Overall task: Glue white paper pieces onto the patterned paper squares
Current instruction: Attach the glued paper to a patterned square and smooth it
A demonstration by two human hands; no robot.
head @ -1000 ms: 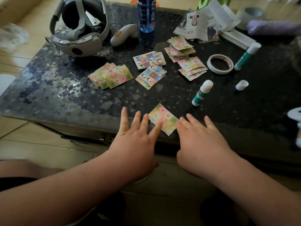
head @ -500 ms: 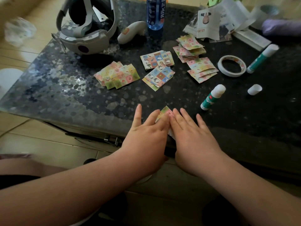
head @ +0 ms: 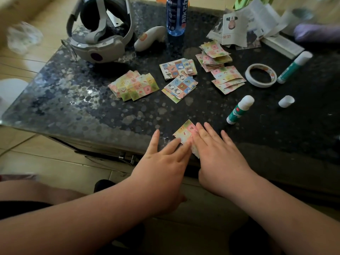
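Dark speckled stone forms the tabletop (head: pixel 92 111) in front of you, seen from above through a wide lens. Near its front edge lies one patterned paper square (head: pixel 184 131), turned like a diamond, printed with pastel pink, yellow and green checks. Both your hands rest on it. Your left hand (head: pixel 165 162) lies flat with straight fingers, its fingertips on the lower left part of the square. Your right hand (head: pixel 217 157) is also flat, fingers straight and slightly spread, covering the right half of the square. Neither hand curls round anything. A pale edge of paper shows under your right hand at the table's rim; whether it is a white piece cannot be told.

Farther back lie three loose heaps of patterned squares: a yellow-pink pile (head: pixel 134 85) to the left, a blue cartoon pile (head: pixel 179 78) in the middle, a pastel pile (head: pixel 219 67) to the right. To the right of the square a green glue stick (head: pixel 240 109) lies on its side, and its white cap (head: pixel 286 101) sits apart from it. Behind those are a tape roll (head: pixel 261 75) and a second glue stick (head: pixel 294 67).

At the back stand a grey headset (head: pixel 99 34), a white controller (head: pixel 149 38), a blue bottle (head: pixel 175 15) and folded printed sheets (head: pixel 242 24).
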